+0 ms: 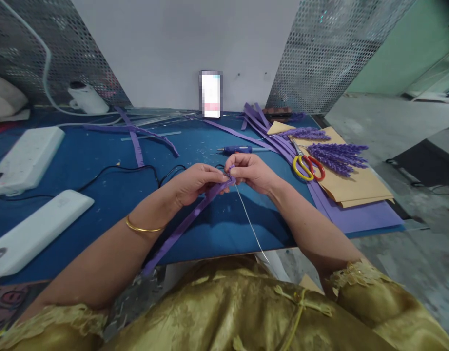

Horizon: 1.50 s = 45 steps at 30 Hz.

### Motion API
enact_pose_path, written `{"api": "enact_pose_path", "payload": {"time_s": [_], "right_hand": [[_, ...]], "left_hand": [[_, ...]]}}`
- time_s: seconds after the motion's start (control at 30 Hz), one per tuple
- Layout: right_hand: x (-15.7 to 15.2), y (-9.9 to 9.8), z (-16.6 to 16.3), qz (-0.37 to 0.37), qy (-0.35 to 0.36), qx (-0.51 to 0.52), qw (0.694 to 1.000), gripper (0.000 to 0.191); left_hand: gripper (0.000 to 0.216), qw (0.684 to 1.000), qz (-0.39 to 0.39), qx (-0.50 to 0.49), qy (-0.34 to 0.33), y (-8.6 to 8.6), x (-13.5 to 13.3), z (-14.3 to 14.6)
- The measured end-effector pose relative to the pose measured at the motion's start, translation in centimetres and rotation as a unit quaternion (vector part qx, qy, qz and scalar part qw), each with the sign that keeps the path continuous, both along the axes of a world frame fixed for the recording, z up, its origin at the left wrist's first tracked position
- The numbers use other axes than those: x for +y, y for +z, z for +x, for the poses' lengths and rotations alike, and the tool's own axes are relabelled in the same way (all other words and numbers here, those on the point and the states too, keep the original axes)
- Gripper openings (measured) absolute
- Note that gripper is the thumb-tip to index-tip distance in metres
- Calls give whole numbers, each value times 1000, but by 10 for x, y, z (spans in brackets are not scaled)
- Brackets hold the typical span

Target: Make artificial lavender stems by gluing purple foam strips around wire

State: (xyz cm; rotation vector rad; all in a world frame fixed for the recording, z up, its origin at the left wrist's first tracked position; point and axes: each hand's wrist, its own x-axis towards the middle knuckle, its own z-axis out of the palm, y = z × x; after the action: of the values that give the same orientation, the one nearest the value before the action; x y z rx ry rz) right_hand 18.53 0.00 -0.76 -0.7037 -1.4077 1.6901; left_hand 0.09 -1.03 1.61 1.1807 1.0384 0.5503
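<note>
Both my hands meet over the near middle of the blue table. Between the fingers of my left hand (205, 181) is a long purple paper strip (189, 219), which hangs down toward the table's front edge. My right hand (250, 171) pinches the strip's upper end where it is bunched around a thin pale wire (248, 214). The wire slants down toward my lap. Just behind my right hand lies a blue glue gun (237, 149) with a clear glue stick in its back. My fingertips partly hide the wrapped end.
Scissors (307, 167) with yellow and red handles lie right, beside purple lavender-like sprigs (337, 156) on brown paper (356, 187). Purple strips (136, 146) lie back left. A phone (211, 95) leans against the wall. White power strips (37, 234) and a black cable (110, 169) occupy the left.
</note>
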Motion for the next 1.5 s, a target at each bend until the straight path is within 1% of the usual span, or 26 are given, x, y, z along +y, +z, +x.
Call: {"api": "enact_pose_path", "payload": {"time_s": [0.1, 0.2, 0.4, 0.5, 0.6, 0.73, 0.83, 0.9, 1.0, 1.07, 1.13, 1.2, 1.23, 1.33, 1.43, 1.5], "right_hand": [[0, -1, -2, 6, -13, -16, 1000, 37], [-1, -1, -3, 22, -46, -38, 998, 38], [-1, 0, -5, 59, -112, -72, 989, 37], [0, -2, -6, 68, -127, -79, 986, 38], [-1, -4, -6, 76, -135, -77, 985, 38], [-3, -5, -9, 70, -142, -74, 985, 35], [-5, -5, -11, 73, -149, -79, 983, 31], [-5, -4, -12, 79, -168, -73, 980, 31], [-6, -2, -11, 67, -199, -70, 975, 38], [-7, -1, -10, 43, -176, -95, 979, 43], [-10, 0, -11, 24, -114, -128, 985, 45], [-14, 0, -13, 19, -64, -142, 988, 42], [-16, -1, -14, 20, -57, -140, 988, 38], [-20, -2, -18, 23, -85, -122, 989, 28], [-20, -2, -18, 20, -110, -110, 988, 25], [-19, -1, -17, 15, -113, -107, 988, 24]], "left_hand": [[16, 1000, -3, 0, 13, -2, -1, 2], [18, 999, -3, -5, 35, -6, -1, 5], [18, 995, -15, -55, 82, -13, -2, 9], [18, 994, -4, -71, 88, -14, -3, 11], [18, 994, 22, -62, 93, -16, -4, 12], [18, 993, 32, -54, 103, -19, -6, 14], [16, 992, 40, -60, 106, -17, -7, 14], [16, 990, 44, -65, 113, -14, -7, 12], [18, 984, 48, -74, 153, -7, -3, 6], [18, 977, 54, -90, 184, -4, 1, 3], [18, 971, 61, -106, 207, -3, 4, 1], [17, 966, 61, -114, 222, -3, 6, 0], [17, 965, 59, -117, 226, -3, 6, 1], [18, 965, 51, -124, 224, -5, 6, 1], [21, 968, 42, -130, 209, -6, 6, 0], [25, 971, 44, -128, 198, -6, 7, -1]]}}
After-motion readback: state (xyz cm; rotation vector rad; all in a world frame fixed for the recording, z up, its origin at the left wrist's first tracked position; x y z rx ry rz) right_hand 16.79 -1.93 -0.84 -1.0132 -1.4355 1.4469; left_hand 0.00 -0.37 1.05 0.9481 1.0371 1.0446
